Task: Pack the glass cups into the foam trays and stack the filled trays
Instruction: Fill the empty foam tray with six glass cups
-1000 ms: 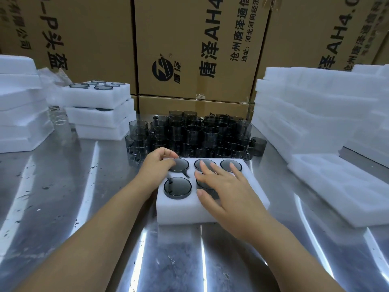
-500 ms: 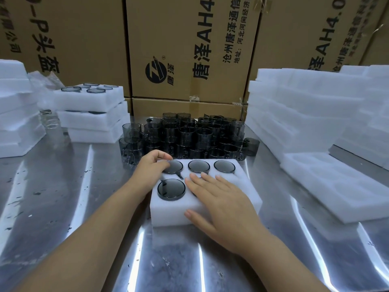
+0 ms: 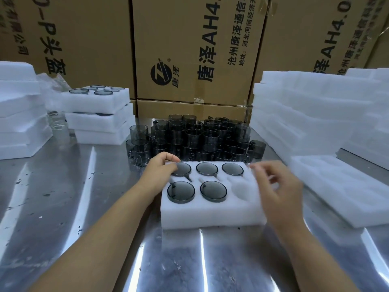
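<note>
On the worktop [image 3: 84, 207] before me lies the foam tray [image 3: 210, 216], with five glass cups [image 3: 181, 191] seated in it and the near right pocket [image 3: 242, 189] unfilled. My left hand [image 3: 160, 169] grips its far left corner, fingers [image 3: 170, 158] curled over the edge. My right hand [image 3: 277, 186], blurred, hovers over the right edge, loosely bent, holding nothing.

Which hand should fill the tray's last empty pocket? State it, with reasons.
Probably right. The right hand hovers free beside the empty pocket, near right in the foam tray; the left hand holds its far left corner.
</note>
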